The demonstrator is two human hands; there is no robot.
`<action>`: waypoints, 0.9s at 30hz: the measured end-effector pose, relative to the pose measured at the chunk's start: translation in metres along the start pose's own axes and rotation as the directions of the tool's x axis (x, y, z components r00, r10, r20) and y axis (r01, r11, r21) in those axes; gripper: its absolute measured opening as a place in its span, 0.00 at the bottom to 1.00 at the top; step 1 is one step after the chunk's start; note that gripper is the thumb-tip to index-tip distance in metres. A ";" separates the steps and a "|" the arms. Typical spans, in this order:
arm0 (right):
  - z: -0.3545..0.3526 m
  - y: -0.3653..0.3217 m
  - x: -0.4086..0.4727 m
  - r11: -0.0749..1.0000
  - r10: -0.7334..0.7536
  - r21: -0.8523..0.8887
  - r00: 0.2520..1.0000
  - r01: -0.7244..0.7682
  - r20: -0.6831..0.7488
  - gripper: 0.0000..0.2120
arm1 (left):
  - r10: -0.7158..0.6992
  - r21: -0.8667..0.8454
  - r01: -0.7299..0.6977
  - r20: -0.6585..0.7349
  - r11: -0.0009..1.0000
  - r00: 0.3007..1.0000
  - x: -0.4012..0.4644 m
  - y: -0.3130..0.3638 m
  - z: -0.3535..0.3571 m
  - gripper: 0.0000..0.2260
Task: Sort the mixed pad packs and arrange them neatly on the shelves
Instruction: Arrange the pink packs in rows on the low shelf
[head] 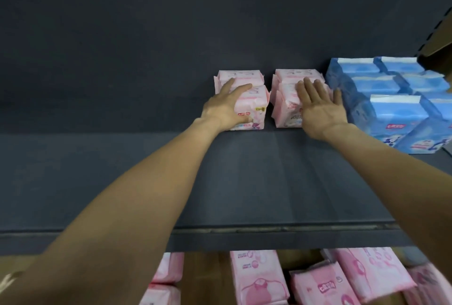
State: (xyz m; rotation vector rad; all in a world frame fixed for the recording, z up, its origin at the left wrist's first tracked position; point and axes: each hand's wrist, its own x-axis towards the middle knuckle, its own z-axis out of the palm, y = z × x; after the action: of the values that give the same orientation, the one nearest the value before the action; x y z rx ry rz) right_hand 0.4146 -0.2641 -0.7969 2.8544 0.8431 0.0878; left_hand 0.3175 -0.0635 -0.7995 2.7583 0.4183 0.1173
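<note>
While L hand (226, 106) & R hand (318, 104) touch, pink packs (254, 99) glossy, puffy.

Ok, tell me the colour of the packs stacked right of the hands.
Blue packs, with white top edges, seen in the head view.

I see pale pink packs (247, 106) with white and magenta print on a dark grey shelf (122, 170), sky-blue packs (396, 99) with white tops beside them.
</note>
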 end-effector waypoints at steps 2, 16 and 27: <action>-0.004 -0.004 -0.009 0.999 -0.009 0.044 0.999 0.011 -0.039 0.33 | -0.002 0.065 -0.001 0.047 0.998 0.999 0.001 -0.001 -0.005 0.36; -0.006 0.007 -0.249 0.793 -0.346 0.458 0.916 0.402 -0.204 0.13 | 0.310 0.002 -0.319 -0.237 0.948 0.921 -0.192 0.054 -0.004 0.11; 0.051 -0.030 -0.443 0.658 -0.652 0.622 0.734 0.425 0.188 0.19 | 0.243 0.043 -0.321 0.560 0.946 0.792 -0.386 0.033 0.040 0.23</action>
State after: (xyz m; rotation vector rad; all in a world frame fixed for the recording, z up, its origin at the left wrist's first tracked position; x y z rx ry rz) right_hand 0.0322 -0.4870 -0.8570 2.7161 1.8255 -0.9302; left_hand -0.0364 -0.2223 -0.8367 2.7953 -0.1534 -0.6461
